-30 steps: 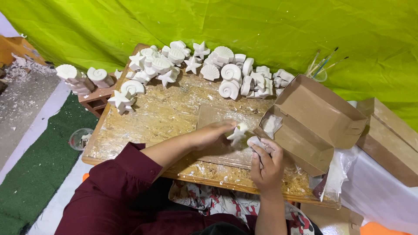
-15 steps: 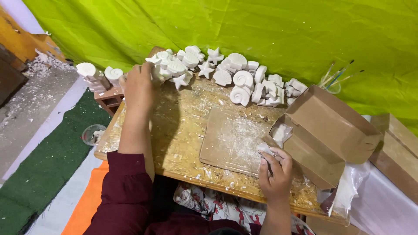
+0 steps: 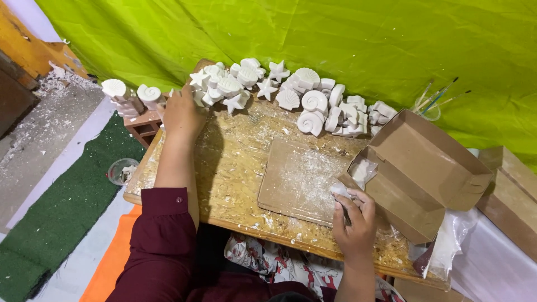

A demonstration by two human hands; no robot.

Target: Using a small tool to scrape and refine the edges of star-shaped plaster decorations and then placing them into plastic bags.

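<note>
I've got the left hand (image 3: 182, 114) stretched out to the far left corner of the tabletop (image 3: 235, 162), fingers curled down at the edge of the pile of white plaster casts (image 3: 224, 86) (stars, shells, spirals). Can't tell if it's gripping one or just setting down; the palm hides the fingertips. Judging by the reach, the step in hand is placing or picking a piece at that pile.

Right hand (image 3: 355, 218) sits near the front edge, fingers closed around a small whitish scrap (image 3: 339, 191), prob. sandpaper or a cloth, just beside the cardboard pad (image 3: 299, 179) dusted w/ white powder. Open brown cardboard box (image 3: 425, 168) is right next to it, a crumpled white bit inside.

More casts (image 3: 321, 103) run along the back edge toward a cup of brushes (image 3: 430, 109). Two more pieces sit on a small stand (image 3: 137, 112) off the left corner.

Next move, as I read it: the left hand needs a clean pinch on one cast w/o knocking its neighbours, since they're packed touching, then bring it back over the pad to meet the right hand.
</note>
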